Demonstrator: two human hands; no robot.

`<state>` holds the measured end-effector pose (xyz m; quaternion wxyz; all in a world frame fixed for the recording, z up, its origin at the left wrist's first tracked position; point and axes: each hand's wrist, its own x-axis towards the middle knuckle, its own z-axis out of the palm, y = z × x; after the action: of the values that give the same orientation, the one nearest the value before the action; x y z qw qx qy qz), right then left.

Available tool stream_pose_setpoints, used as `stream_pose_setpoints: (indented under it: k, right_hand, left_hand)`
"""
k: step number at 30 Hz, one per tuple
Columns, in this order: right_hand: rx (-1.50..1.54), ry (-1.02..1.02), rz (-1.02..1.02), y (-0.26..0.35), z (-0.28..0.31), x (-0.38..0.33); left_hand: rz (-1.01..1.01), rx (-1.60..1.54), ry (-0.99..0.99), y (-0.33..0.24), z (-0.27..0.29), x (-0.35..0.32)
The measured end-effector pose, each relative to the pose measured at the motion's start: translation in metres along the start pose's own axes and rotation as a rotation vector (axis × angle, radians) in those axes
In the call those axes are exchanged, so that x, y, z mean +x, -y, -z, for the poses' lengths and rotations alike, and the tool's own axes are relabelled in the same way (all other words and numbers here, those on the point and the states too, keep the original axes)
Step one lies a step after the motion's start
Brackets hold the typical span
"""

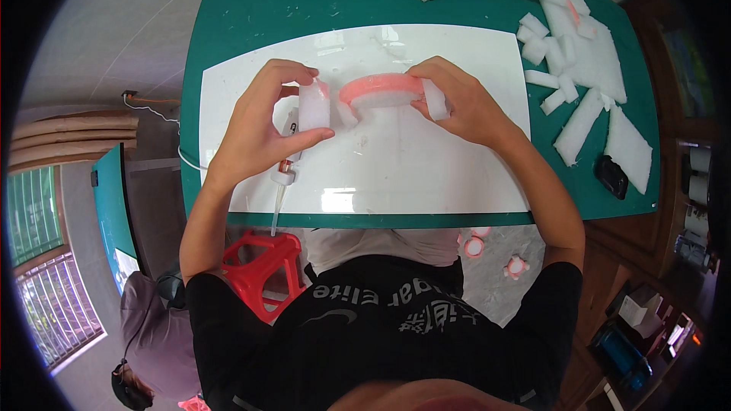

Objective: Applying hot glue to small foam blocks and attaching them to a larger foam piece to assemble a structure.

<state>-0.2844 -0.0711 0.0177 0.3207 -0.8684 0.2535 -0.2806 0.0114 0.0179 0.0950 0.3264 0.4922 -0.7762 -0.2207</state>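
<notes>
Over the white sheet (426, 175), my left hand (255, 118) pinches a small white foam block (314, 109) with a pinkish upper end between thumb and fingers. My right hand (464, 103) grips the right end of a curved pink-and-white foam strip (381, 87), where a small white foam piece (436, 99) shows under the fingers. A narrow gap parts the strip's left end from the block. Partly hidden behind my left hand lies a glue gun (285, 171), its thin clear end reaching the table's near edge.
On the green table (263, 11), white foam sheets (601, 61) and several offcuts (535, 49) lie at the right, beside a black object (611, 176). A red stool (263, 270) stands below. Pink-and-white pieces (516, 266) are on the floor. Another person (156, 335) is at lower left.
</notes>
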Motion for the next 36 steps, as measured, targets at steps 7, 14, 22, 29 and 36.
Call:
stream_pose_setpoints:
  k: [7,14,22,29,36]
  right_hand:
    - [-0.003,-0.001,-0.003,0.002,0.002,0.001]
    - [-0.001,-0.008,0.009,0.002,0.002,0.0]
    - [-0.05,-0.084,0.063,-0.001,-0.003,0.0]
    - [-0.018,-0.082,0.069,-0.001,-0.002,0.0]
    - [-0.02,-0.081,0.098,-0.003,-0.003,-0.001]
  left_hand:
    - [-0.058,-0.076,-0.027,0.002,0.01,0.015]
    - [-0.116,-0.039,-0.102,0.002,0.015,0.022]
    - [-0.184,0.131,0.076,-0.019,-0.007,0.023]
    - [-0.262,0.16,0.032,-0.02,-0.012,0.028]
    - [-0.194,0.128,0.032,-0.016,-0.02,0.027]
